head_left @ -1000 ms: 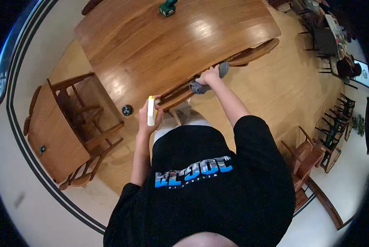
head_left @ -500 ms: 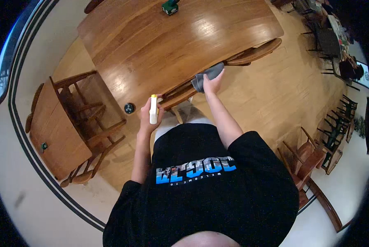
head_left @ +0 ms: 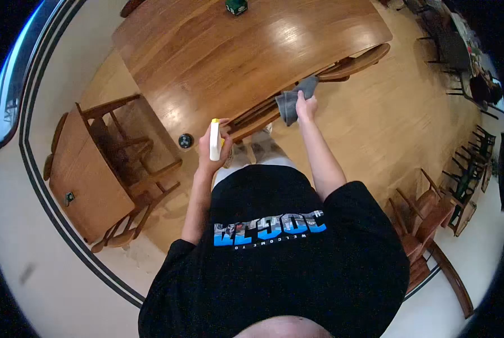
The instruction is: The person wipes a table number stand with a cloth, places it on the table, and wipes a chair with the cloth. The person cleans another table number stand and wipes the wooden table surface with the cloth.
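My left hand [head_left: 207, 151] is wrapped round a white spray bottle [head_left: 214, 141] with a yellow nozzle tip, close to the near edge of the large wooden table [head_left: 229, 62]. Most of the bottle below its white head is hidden by the hand and the viewing angle. In my right hand [head_left: 307, 106] is a grey cloth [head_left: 289, 106], bunched and hanging from the fingers at the table's near edge. Whether the cloth touches the edge I cannot tell. A small round black object [head_left: 185, 141] sits on the table corner, left of the bottle.
Wooden chairs [head_left: 356, 63] are tucked under the table's near side. A green box [head_left: 236, 7] stands at its far side. On the left is a smaller wooden table [head_left: 88, 188] with chairs beside it. More chairs [head_left: 426, 225] stand at the right.
My right hand has drawn the cloth slightly right, and more of the cloth now hangs down. My left hand still holds the spray bottle. The whole view has shifted a little.
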Demonstrator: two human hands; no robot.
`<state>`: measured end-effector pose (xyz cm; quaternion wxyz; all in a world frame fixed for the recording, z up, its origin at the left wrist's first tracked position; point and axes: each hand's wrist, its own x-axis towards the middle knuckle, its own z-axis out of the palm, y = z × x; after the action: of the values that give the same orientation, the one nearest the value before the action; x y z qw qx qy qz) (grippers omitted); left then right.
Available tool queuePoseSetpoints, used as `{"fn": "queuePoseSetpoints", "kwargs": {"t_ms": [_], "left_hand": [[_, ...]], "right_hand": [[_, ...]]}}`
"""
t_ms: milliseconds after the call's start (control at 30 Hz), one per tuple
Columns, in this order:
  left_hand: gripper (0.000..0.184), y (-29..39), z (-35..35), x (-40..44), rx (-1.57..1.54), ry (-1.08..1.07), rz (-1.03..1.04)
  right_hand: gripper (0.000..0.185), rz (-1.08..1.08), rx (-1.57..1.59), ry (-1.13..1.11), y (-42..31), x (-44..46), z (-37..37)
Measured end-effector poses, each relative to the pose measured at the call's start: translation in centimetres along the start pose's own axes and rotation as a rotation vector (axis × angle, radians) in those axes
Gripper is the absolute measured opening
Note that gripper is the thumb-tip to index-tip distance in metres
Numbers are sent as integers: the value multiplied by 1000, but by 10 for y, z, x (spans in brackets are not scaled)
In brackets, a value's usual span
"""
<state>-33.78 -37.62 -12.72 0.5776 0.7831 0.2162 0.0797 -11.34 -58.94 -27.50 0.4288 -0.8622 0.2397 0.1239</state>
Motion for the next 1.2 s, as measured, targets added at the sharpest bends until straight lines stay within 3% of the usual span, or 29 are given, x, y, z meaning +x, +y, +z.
{"fn": "queuePoseSetpoints", "kwargs": {"t_ms": [100, 167, 233, 333, 400, 533, 633, 867, 1000, 1067, 1200], "left_hand": [[51, 3, -14, -5, 57, -47, 26], [51, 4, -23, -6, 108, -90, 57], [52, -2, -35, -7, 101, -107, 55], [52, -14, -53, -16, 82, -160, 15], [52, -21, -63, -18, 93, -172, 31], [52, -33, -83, -29, 125, -212, 72], [48, -36, -94, -36, 151, -219, 55], [47, -56, -103, -48, 105, -247, 47], [46, -59, -103, -52, 92, -300, 92], [45, -55, -104, -57, 96, -303, 93], [43, -52, -108, -55, 98, -294, 128]], "right_hand": [[33, 13, 283, -71, 51, -26, -22], [43, 300, 1067, -363, 83, -47, -35], [49, 337, 1264, -504, 90, -85, -46], [51, 485, 1374, -589, 105, -114, -28], [53, 464, 1467, -640, 91, -116, 3], [55, 460, 1462, -514, 78, -90, 61], [56, 515, 1461, -487, 108, -51, 84], [60, 549, 1214, -559, 84, -128, 66], [62, 503, 1213, -463, 49, -169, 58], [62, 503, 1293, -362, 63, -132, 73], [53, 397, 1642, -442, 101, -88, 100]]}}
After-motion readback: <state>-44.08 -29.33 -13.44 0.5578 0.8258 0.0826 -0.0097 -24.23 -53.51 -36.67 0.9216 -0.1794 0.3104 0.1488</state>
